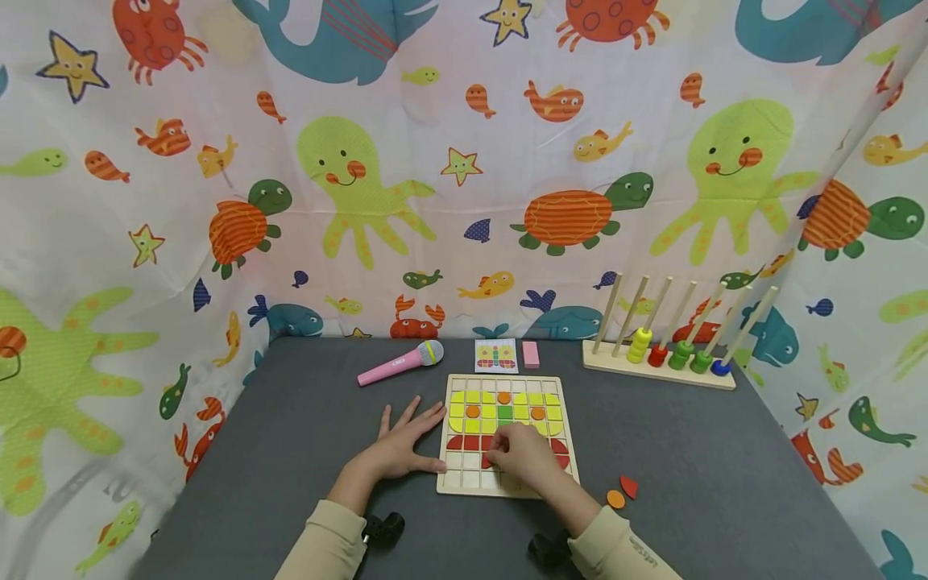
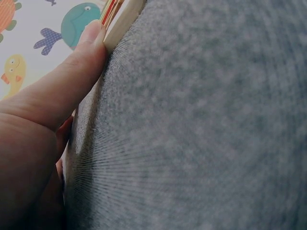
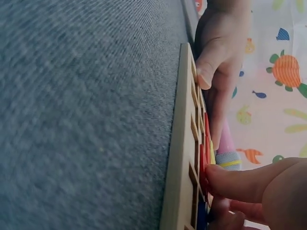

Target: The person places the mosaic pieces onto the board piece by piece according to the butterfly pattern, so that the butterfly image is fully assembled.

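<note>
A wooden grid board (image 1: 464, 481) lies on the dark table, its upper cells filled with yellow, orange, green and red pieces. My left hand (image 1: 397, 451) is spread at the board's left side. Its thumb (image 2: 79, 62) touches the board's edge in the left wrist view. Over the lower middle of the board, my right hand (image 1: 524, 455) has curled fingers and pinches a red piece (image 3: 203, 163) at the grid. In the right wrist view the thumb lies against that piece; the other fingertips are partly hidden. A dark blue piece (image 3: 201, 215) shows below the thumb.
Behind the board are a pink microphone (image 1: 391, 367), a butterfly picture card (image 1: 496, 356) and a pink block (image 1: 531, 354). A peg stand with colored rings (image 1: 658, 366) stands at the back right. An orange disc (image 1: 615, 499) and a red piece (image 1: 628, 486) lie right of the board.
</note>
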`<state>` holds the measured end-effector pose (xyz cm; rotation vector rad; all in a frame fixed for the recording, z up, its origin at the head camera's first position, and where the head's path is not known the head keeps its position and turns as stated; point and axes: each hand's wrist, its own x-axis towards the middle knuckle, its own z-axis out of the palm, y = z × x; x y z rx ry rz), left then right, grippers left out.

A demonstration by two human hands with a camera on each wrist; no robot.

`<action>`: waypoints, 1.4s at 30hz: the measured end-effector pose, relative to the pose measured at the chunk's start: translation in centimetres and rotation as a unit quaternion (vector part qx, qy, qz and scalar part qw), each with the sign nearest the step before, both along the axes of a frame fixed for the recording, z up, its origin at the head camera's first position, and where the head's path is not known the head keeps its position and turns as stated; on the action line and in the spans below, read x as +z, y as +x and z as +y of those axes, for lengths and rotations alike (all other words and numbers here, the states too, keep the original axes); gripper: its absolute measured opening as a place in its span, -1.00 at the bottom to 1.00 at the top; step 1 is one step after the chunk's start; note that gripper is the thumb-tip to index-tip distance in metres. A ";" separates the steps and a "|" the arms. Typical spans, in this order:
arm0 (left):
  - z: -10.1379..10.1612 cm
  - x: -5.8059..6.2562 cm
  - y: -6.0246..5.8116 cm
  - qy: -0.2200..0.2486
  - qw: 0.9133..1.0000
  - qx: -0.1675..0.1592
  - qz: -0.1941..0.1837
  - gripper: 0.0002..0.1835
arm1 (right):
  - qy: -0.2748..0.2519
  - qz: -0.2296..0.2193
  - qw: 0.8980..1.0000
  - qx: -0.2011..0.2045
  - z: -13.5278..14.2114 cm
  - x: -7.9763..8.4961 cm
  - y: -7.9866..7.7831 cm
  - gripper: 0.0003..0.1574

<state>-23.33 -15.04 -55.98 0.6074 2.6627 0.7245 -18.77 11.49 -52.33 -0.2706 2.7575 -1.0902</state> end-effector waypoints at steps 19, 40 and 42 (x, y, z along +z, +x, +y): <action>0.0 0.0 0.0 -0.001 1.000 0.003 0.001 0.15 | 0.008 0.015 0.997 -0.075 6.0 2.3 1.6 -0.82; 0.0 -0.1 -0.1 0.006 1.000 -0.004 0.006 0.16 | 0.060 -0.063 0.992 -0.089 17.3 0.7 7.0 -0.70; 0.0 -0.1 -0.1 0.008 1.000 -0.004 0.003 0.16 | 0.066 -0.060 0.992 -0.090 17.7 0.5 7.2 -0.67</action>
